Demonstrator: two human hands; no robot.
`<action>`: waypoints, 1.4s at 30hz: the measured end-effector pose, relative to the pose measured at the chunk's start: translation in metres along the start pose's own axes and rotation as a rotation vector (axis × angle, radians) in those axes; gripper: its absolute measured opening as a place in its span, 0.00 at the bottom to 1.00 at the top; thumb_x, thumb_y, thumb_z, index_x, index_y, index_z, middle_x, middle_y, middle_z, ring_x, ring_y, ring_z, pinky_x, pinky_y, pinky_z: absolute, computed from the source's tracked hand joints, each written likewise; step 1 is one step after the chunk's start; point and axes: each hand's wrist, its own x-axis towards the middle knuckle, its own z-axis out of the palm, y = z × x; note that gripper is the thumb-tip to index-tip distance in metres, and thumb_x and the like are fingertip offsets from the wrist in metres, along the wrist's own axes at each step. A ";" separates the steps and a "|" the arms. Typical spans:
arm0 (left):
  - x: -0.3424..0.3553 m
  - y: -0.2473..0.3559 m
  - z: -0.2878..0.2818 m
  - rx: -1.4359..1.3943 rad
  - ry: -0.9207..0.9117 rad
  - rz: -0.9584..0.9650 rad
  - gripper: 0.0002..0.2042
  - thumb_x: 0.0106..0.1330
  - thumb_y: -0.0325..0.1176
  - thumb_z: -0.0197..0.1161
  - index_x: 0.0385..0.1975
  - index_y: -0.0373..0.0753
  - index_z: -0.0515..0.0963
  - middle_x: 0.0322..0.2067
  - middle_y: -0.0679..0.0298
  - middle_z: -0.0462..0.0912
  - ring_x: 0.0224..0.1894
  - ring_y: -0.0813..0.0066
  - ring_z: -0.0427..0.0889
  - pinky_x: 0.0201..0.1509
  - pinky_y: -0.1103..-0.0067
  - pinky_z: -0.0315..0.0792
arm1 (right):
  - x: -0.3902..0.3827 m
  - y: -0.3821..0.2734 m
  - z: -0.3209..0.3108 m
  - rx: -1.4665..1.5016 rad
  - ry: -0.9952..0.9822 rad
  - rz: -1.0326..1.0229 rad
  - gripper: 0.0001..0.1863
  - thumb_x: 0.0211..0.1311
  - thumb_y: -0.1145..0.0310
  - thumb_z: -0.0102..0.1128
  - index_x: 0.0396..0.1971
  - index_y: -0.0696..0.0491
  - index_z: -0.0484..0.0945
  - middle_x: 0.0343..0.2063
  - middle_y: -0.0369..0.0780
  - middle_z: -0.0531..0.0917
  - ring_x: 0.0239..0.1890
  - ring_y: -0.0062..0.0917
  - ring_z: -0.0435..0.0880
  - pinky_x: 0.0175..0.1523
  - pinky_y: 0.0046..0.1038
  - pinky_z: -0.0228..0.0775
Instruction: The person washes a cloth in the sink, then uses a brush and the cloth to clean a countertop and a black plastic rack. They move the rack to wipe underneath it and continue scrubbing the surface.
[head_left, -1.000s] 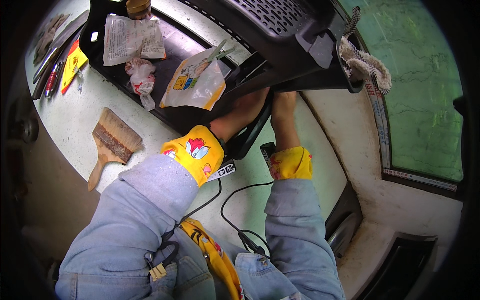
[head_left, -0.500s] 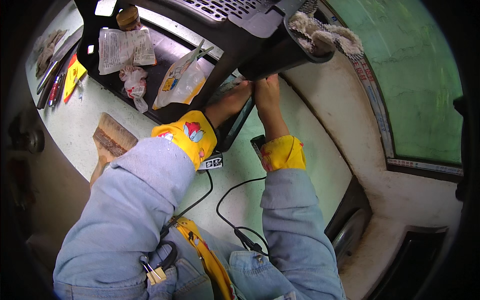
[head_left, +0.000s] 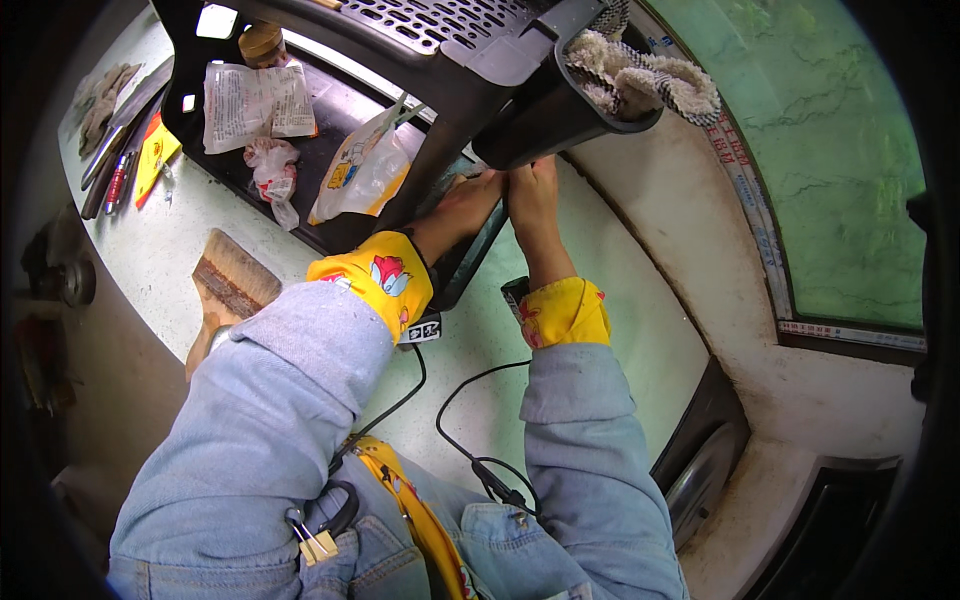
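Both my hands meet at the right end of a black shelf rack, just beneath a hanging black bin. My left hand reaches in over the rack's lower tray, fingers curled against its dark end bar. On the outer side of that bar is my right hand, its fingers bent and closed. The bin and the bar hide most fingertips, so what they grip cannot be made out. Left of my left hand, a white and yellow plastic packet lies on the tray.
A printed pouch, a knotted plastic bag and a lidded jar sit in the rack. Left of it lie a wooden brush, knives and a yellow packet. A cloth hangs over the bin; a black cable crosses the table.
The view has shifted slightly, so the rack and the things at left appear a little lower and to the right. My hands stay together at the rack's end, nearly unmoved.
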 end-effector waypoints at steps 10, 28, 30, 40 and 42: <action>0.005 -0.017 0.008 -0.173 0.043 0.112 0.28 0.71 0.51 0.28 0.54 0.35 0.68 0.55 0.45 0.69 0.61 0.53 0.65 0.64 0.68 0.56 | 0.003 0.001 0.003 0.009 0.006 -0.019 0.16 0.58 0.62 0.46 0.40 0.59 0.69 0.37 0.49 0.77 0.42 0.39 0.77 0.49 0.33 0.66; -0.006 -0.010 0.014 -0.635 0.068 0.083 0.21 0.72 0.43 0.38 0.51 0.32 0.69 0.51 0.55 0.73 0.56 0.68 0.69 0.61 0.76 0.59 | 0.001 0.002 0.001 0.101 -0.010 -0.007 0.21 0.62 0.59 0.46 0.48 0.59 0.68 0.45 0.49 0.76 0.50 0.37 0.75 0.55 0.31 0.63; -0.004 -0.016 0.011 -0.468 0.067 0.127 0.25 0.74 0.46 0.37 0.55 0.31 0.68 0.54 0.57 0.72 0.58 0.73 0.68 0.63 0.79 0.57 | 0.001 0.004 0.002 0.091 0.016 -0.033 0.21 0.62 0.59 0.46 0.47 0.59 0.69 0.44 0.49 0.77 0.48 0.37 0.75 0.54 0.31 0.63; -0.009 -0.009 0.008 0.107 0.256 0.174 0.24 0.71 0.47 0.36 0.43 0.32 0.73 0.43 0.47 0.78 0.47 0.52 0.76 0.51 0.65 0.67 | 0.002 -0.002 -0.001 0.079 -0.017 0.004 0.21 0.62 0.57 0.48 0.46 0.59 0.70 0.43 0.48 0.77 0.47 0.35 0.76 0.54 0.30 0.63; -0.008 -0.011 0.009 0.266 0.306 0.223 0.23 0.70 0.46 0.38 0.38 0.32 0.75 0.36 0.48 0.80 0.38 0.49 0.79 0.44 0.60 0.71 | 0.001 -0.003 -0.001 0.055 -0.007 0.023 0.21 0.62 0.58 0.48 0.46 0.59 0.70 0.44 0.47 0.77 0.48 0.34 0.75 0.55 0.30 0.63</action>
